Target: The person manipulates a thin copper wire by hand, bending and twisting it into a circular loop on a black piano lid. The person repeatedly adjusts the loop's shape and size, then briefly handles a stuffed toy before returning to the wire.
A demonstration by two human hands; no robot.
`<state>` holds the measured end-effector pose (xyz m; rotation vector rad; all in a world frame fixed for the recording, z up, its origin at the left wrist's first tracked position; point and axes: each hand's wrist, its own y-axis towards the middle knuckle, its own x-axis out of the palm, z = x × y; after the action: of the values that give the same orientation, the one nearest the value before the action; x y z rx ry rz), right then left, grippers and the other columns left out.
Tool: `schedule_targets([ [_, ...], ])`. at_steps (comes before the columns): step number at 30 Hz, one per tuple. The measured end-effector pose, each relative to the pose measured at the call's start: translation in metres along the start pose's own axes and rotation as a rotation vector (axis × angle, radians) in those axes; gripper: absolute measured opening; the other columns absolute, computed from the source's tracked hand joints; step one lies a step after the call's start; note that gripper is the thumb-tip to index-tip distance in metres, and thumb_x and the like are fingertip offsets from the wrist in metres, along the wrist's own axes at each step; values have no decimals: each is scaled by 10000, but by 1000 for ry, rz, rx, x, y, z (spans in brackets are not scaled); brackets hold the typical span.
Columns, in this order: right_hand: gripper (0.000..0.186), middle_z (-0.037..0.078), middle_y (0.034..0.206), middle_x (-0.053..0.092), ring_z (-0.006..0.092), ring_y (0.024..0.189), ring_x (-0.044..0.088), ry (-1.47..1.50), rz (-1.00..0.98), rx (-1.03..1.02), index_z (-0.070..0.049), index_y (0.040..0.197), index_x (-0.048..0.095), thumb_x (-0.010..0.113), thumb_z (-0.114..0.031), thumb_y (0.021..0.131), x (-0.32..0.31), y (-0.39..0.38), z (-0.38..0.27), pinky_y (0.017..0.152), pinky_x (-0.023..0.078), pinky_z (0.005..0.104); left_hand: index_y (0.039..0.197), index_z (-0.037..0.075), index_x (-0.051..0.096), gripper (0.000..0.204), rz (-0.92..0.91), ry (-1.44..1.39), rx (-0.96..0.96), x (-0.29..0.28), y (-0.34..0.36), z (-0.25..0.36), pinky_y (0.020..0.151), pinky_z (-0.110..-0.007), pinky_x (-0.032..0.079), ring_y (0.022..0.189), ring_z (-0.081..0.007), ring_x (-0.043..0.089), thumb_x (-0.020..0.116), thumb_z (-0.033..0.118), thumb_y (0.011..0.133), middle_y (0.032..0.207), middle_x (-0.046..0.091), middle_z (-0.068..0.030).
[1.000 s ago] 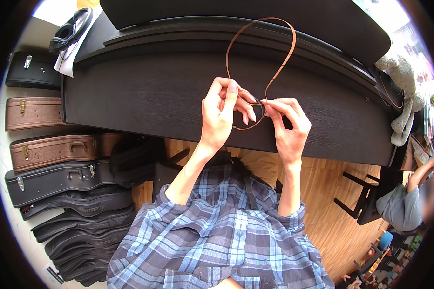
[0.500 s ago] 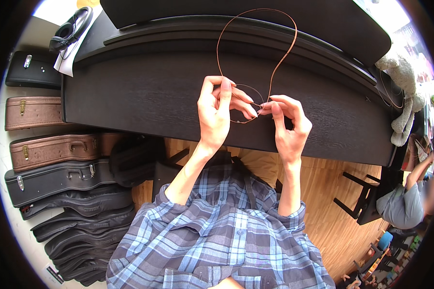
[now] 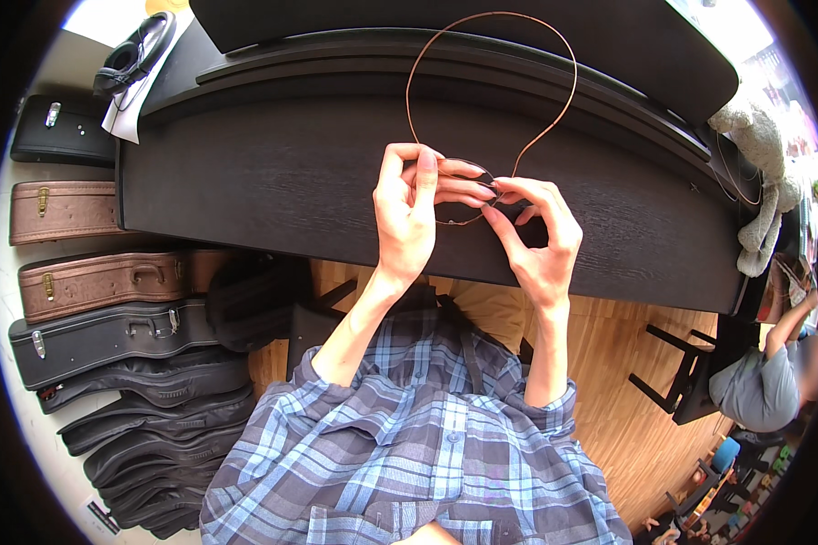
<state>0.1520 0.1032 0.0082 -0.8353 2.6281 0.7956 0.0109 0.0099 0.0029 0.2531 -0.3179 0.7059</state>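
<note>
A thin copper-coloured guitar string (image 3: 495, 13) is held above the dark closed lid of a piano (image 3: 273, 173). Its wide loop stands up and away from me, while a smaller coil curves round between my hands. My left hand (image 3: 405, 213) pinches the string with thumb and fingers, other fingers reaching right along the small coil. Thumb and fingertips of my right hand (image 3: 545, 238) close on the string where its strands cross, touching or nearly touching the left fingertips. A tiny bead-like bit shows low on the small coil. Exactly how the strands cross is hidden by fingers.
Several instrument cases, including a brown case (image 3: 100, 286) and a black case (image 3: 109, 341), line the left side. Headphones (image 3: 134, 54) lie at the far left. A grey plush toy (image 3: 762, 182) hangs at the right, near another person (image 3: 763, 381) and a black stool (image 3: 677, 372).
My right thumb and fingers have closed in on the crossing, slightly up and left. The big loop has widened and swung to the right. My left hand stays about where it was.
</note>
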Motion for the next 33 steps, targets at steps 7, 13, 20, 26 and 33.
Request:
schedule_targets([
  [7,420,51,1130,720,165,914,672,-41,28,-8,-115,1164,748,833,37,782,0,-1,2,665,538,268,1112,10,438,233,-13,77,20,1,0,-1,727,-341,660,824,-294,784,414,239,1148,978,731,-237],
  [13,389,43,1097,715,158,883,645,-29,38,-7,-102,1130,742,820,45,779,0,-1,2,646,514,268,1113,16,449,237,-9,63,27,-2,-1,-4,661,-313,635,755,-254,769,422,248,1148,932,730,-213],
  [20,341,42,1139,693,136,870,647,-11,49,17,-118,1094,770,840,15,788,0,0,-1,655,517,266,1149,9,472,265,-39,56,-8,-5,-3,-1,573,-284,586,642,-224,741,456,274,1142,860,733,-189],
  [26,305,57,1237,611,141,892,639,-53,70,-24,-117,1029,793,902,-26,759,-2,-2,0,677,517,266,1202,-1,510,298,-61,67,-77,-1,-5,4,567,-281,579,622,-197,732,504,287,1127,872,757,-178],
  [33,260,63,1118,654,133,842,660,38,169,0,-108,1028,780,880,-28,802,-3,-6,5,672,532,269,1161,-4,555,311,-69,91,-54,0,-5,4,563,-265,573,614,-172,722,501,300,1128,864,759,-161],
])
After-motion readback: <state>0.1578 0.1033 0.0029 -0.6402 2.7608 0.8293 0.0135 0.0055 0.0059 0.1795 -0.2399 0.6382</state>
